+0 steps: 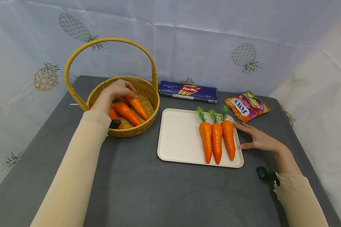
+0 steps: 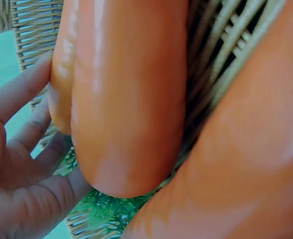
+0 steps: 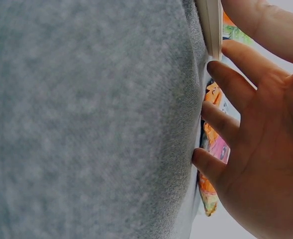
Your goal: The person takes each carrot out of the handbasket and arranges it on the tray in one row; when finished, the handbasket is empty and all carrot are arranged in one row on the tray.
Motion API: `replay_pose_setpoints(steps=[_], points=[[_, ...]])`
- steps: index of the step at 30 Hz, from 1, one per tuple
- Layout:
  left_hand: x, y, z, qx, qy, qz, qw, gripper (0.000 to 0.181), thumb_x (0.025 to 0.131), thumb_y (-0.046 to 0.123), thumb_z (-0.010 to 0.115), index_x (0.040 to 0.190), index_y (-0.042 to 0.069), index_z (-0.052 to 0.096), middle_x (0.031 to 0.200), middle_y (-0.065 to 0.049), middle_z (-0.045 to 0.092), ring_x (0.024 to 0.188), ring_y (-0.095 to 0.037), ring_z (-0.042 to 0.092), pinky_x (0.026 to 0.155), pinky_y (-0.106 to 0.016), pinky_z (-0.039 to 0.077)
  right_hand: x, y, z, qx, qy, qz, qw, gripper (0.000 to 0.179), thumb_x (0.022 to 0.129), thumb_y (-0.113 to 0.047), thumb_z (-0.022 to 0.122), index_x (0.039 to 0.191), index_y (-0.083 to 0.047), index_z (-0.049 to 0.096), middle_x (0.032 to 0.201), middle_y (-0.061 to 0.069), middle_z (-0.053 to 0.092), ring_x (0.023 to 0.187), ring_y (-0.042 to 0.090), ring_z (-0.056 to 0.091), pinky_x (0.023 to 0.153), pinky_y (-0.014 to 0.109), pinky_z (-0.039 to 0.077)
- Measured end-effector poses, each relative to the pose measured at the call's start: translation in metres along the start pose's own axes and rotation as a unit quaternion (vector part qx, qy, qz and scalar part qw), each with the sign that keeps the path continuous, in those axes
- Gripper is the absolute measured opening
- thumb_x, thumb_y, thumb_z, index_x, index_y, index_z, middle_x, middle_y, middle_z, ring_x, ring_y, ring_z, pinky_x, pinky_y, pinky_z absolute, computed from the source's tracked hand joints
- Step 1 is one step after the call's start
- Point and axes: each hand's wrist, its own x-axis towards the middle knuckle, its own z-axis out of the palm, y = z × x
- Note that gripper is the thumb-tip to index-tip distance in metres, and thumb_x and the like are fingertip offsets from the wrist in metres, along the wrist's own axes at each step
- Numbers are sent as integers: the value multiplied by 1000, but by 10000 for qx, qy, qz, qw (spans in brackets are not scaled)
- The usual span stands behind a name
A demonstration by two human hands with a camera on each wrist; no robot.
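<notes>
In the head view, my left hand (image 1: pixel 120 90) reaches into a yellow wicker basket (image 1: pixel 152 121) and grips the leaf end of an orange carrot (image 1: pixel 137 107). Close up in the left wrist view, its fingers lie against that carrot (image 2: pixel 61 94), with the thumb by the green leaves. Two more carrots lie beside it, one in the middle (image 1: pixel 127 113) and one partly hidden by my wrist (image 1: pixel 112 113). Three leafy carrots, the middle one (image 1: pixel 217 142) among them, lie side by side on a cream tray (image 1: pixel 179 135). My right hand (image 1: pixel 258 138) rests at the tray's right edge, fingers spread.
Behind the tray stands a blue Barilla spaghetti box (image 1: pixel 188 91). An orange Fox's candy bag (image 1: pixel 246 106) lies at the back right. The basket's tall handle (image 1: pixel 110 39) arches above my left hand. Grey cloth covers the table (image 1: pixel 170 192).
</notes>
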Motion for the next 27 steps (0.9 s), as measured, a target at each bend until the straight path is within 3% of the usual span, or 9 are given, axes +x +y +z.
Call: replay_pose_setpoints(steps=[7, 16, 19, 23, 27], points=[[-8, 7, -10, -550, -38, 173, 9983, 53, 94, 23, 67, 139, 4, 49, 108, 1, 57, 86, -13, 61, 88, -35, 58, 1, 0, 0, 18, -26, -6, 10000, 92, 83, -32, 77, 158, -17, 26, 165, 21, 16, 150, 54, 1, 105, 85, 7], [-20, 18, -22, -1246, 163, 372, 9914, 57, 94, 28, 68, 142, 8, 47, 120, 3, 52, 93, -9, 63, 95, -31, 56, 0, 0, 1, 25, 2, -23, 10000, 91, 82, -31, 77, 157, -14, 27, 165, 22, 17, 150, 55, 2, 105, 86, 7], [-24, 23, -22, -1488, 144, 546, 9873, 54, 93, 27, 69, 141, 10, 48, 122, 4, 52, 95, -10, 64, 100, -34, 55, -1, -1, 1, 19, -7, 17, 10000, 92, 82, -32, 77, 157, -15, 27, 165, 22, 17, 149, 55, 2, 104, 86, 8], [-28, 31, -19, -1719, 83, 776, 9820, 43, 92, 21, 70, 132, 13, 54, 122, 3, 51, 95, -11, 66, 96, -32, 58, -1, -2, 0, 7, -12, 26, 10000, 92, 82, -32, 76, 158, -15, 27, 165, 22, 17, 149, 55, 3, 104, 86, 8], [-32, 42, -12, -1624, -23, 923, 9824, 42, 91, 20, 71, 130, 13, 55, 123, 0, 51, 100, -15, 64, 96, -33, 59, 0, -2, 0, 6, -20, -2, 10000, 91, 83, -31, 76, 158, -15, 26, 165, 23, 17, 149, 55, 3, 104, 86, 8]])
